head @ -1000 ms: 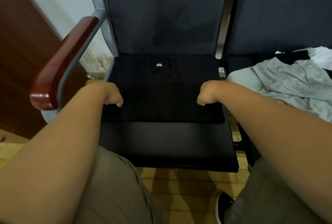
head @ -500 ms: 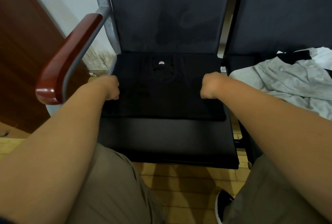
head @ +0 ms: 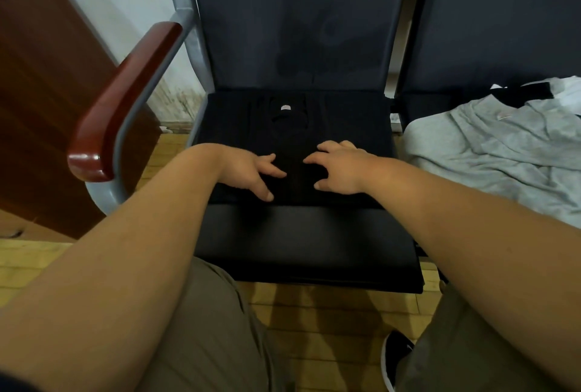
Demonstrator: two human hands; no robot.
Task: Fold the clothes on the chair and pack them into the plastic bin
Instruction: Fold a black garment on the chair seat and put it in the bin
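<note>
left hand (head: 248, 168): fingers spread, flat on one folded black shirt (head: 292, 127) | right hand (head: 338, 168): same, gripping nothing | chair (head: 308, 240): one | grey garment (head: 490, 146): one

My two bare forearms reach forward from the lower corners of the view and come closer together toward the wrists. My left hand (head: 246, 171) lies palm down, its fingers (head: 276, 171) straight and spread, pointing to the right and a little forward, with the thumb turned back toward me. My right hand (head: 341, 166) is like a mirror of it: palm down, fingers (head: 311, 159) spread and pointing to the left, thumb toward me. The fingertips of the two hands are near each other but do not touch. Neither hand grips anything.
</note>
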